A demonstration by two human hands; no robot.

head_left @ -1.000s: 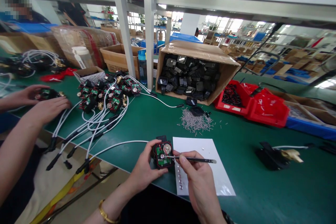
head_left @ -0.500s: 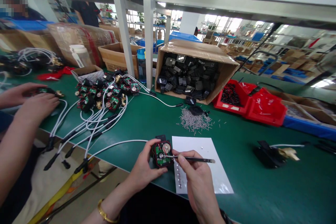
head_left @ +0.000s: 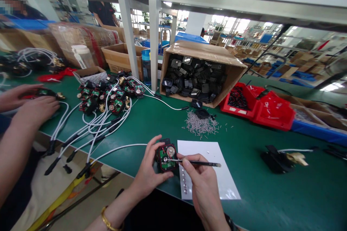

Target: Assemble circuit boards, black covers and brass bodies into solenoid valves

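My left hand (head_left: 150, 168) grips a small open black housing (head_left: 166, 158) by its left side and lower edge. Inside it are a green circuit board, red wires and a round metal part; a white cable (head_left: 121, 148) runs off to the left. My right hand (head_left: 203, 177) pinches slim black tweezers (head_left: 203, 163), whose thin metal tip touches or hovers over a small round piece on the board. Beneath the right hand lies a white sheet (head_left: 219, 180) with a column of small shiny round pieces (head_left: 184, 180) along its left edge.
Several wired housings (head_left: 108, 97) are heaped at left, near a co-worker's hands (head_left: 38, 110). A carton of black cases (head_left: 195, 75), a pile of small metal pins (head_left: 201, 122) and red bins (head_left: 273, 110) stand behind. A black part with a brass fitting (head_left: 279, 158) lies at right.
The housing and the tweezers' tip have shifted very slightly left. My left index finger has lifted off the housing's top edge. My grip on the tweezers is unchanged.
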